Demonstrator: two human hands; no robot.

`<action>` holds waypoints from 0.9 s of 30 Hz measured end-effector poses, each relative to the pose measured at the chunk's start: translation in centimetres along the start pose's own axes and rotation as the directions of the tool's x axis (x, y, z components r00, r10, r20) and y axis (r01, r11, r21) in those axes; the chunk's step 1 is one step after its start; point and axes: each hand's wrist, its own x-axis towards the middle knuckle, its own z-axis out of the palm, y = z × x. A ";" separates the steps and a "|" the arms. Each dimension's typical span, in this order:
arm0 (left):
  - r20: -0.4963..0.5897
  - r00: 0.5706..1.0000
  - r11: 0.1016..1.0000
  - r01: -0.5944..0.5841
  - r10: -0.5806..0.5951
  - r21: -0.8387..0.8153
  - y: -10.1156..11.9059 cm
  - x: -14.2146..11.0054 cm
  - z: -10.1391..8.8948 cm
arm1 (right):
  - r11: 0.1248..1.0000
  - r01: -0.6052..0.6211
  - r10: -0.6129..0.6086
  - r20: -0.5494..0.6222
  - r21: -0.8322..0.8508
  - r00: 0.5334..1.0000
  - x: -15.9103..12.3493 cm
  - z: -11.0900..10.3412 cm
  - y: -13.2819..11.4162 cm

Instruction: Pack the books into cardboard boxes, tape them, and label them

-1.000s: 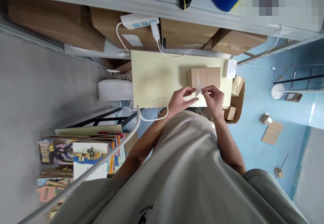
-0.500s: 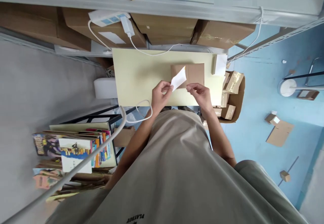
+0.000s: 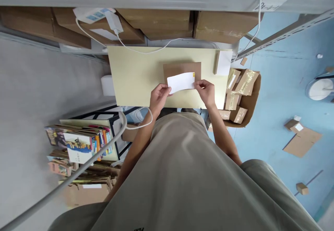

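Note:
My left hand (image 3: 159, 97) pinches the left end of a white paper label (image 3: 181, 82) and my right hand (image 3: 206, 91) pinches its right end. Between them the label is stretched out flat, with a small yellow mark at its upper right corner. It hangs just over the near edge of a flat brown cardboard box (image 3: 182, 69) that lies on a pale yellow table (image 3: 135, 77). Both hands hover above the table's front edge.
A stack of white labels (image 3: 223, 62) lies at the table's right end. To its right stands an open carton of taped small boxes (image 3: 240, 95). Brown cartons (image 3: 161, 22) fill the shelf behind, with a white power strip (image 3: 91, 14). Books (image 3: 78, 142) stand on a rack at the left.
The label went from being pinched upright near the right hand to being spread flat between both hands over the box. The camera view shifted, so the table sits more to the left.

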 end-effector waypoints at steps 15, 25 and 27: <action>-0.261 0.964 0.994 0.078 -0.058 0.070 -4.4 3.5 0.1 | 0.944 0.242 -0.222 0.111 -0.223 0.969 -2.0 1.2 0.0; -0.263 0.964 0.973 0.102 -0.045 0.207 -4.6 8.7 2.3 | 0.924 -0.092 0.091 -0.021 -0.372 0.996 4.9 2.9 2.5; -0.258 0.965 0.967 0.112 -0.052 0.227 -4.6 8.9 2.3 | 0.918 -0.094 0.088 -0.033 -0.384 0.996 5.0 3.3 2.8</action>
